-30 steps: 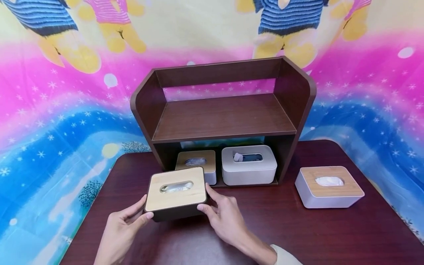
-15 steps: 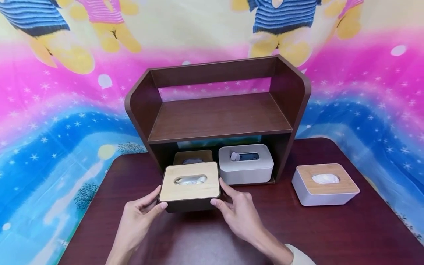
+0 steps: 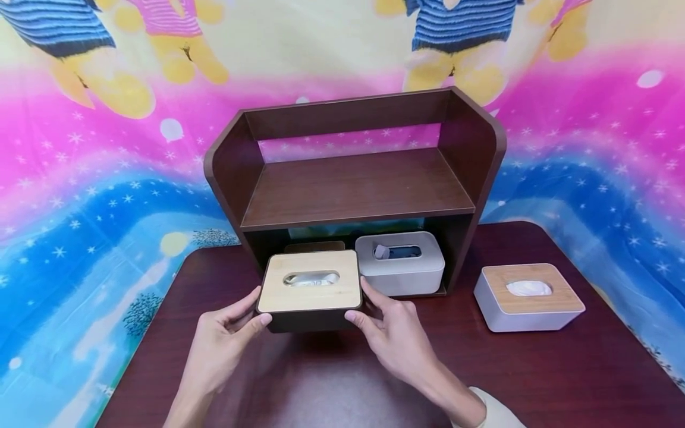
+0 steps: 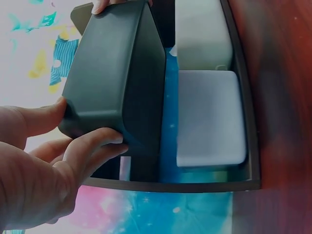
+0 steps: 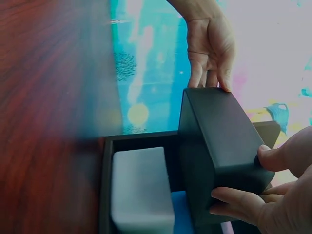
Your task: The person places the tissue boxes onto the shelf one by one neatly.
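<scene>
A dark tissue box (image 3: pixel 316 321) with a pale wooden lid is held up off the table in front of the brown desk shelf (image 3: pixel 358 184). My left hand (image 3: pixel 222 342) grips its left end, thumb on the front face and fingers round the side. At the right end my right hand (image 3: pixel 398 336) holds it in a like way. The left wrist view shows the dark box (image 4: pixel 107 63) from below, raised above the boxes on the shelf's bottom level. Behind it, a wood-topped white tissue box (image 4: pixel 209 117) is mostly hidden in the head view.
A grey tissue box (image 3: pixel 398 279) stands at the right of the shelf's lower level. Another white tissue box with a wooden lid (image 3: pixel 530 303) sits farther right on the dark red table (image 3: pixel 535 380). A patterned cloth (image 3: pixel 107 238) hangs behind.
The dark tissue box has moved right and upward in both hands, and its tilt has levelled. It now covers more of the white box behind it.
</scene>
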`<state>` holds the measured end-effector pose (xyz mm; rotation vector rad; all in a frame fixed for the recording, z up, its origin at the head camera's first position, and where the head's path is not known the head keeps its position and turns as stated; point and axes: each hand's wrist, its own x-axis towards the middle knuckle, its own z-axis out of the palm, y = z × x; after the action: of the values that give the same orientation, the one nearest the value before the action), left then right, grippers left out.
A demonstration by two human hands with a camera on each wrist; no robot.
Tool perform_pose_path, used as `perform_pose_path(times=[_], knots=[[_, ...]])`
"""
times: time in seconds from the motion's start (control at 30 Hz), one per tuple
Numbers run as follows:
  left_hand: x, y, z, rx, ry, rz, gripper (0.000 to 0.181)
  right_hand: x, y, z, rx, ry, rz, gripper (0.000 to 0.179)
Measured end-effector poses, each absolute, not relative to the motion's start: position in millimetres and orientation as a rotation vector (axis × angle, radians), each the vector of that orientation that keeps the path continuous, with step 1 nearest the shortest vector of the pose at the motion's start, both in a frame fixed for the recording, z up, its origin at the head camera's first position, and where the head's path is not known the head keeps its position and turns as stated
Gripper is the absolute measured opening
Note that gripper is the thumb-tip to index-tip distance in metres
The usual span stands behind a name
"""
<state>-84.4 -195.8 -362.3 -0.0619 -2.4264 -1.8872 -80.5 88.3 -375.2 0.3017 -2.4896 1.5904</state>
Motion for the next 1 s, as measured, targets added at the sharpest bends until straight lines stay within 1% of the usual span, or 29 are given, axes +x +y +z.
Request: perform_pose_path(times=[0.5, 0.73, 1.0], knots=[[-84.6, -197.3, -331.7, -0.090, -2.405, -1.880, 0.059, -83.6, 91.8, -343.5, 0.433, -2.469, 1.455, 0.067], [-84.5, -199.6, -315.5, -0.100, -2.435, -1.841, 0.059, -85.0, 91.7, -329.1, 0.446, -2.510, 1.335, 0.068], [-82.9, -204.0, -303.2, -0.121, -2.436, -1.802, 0.056, -84.1, 91.7, -311.7, 0.465, -2.558, 1.366, 0.070]])
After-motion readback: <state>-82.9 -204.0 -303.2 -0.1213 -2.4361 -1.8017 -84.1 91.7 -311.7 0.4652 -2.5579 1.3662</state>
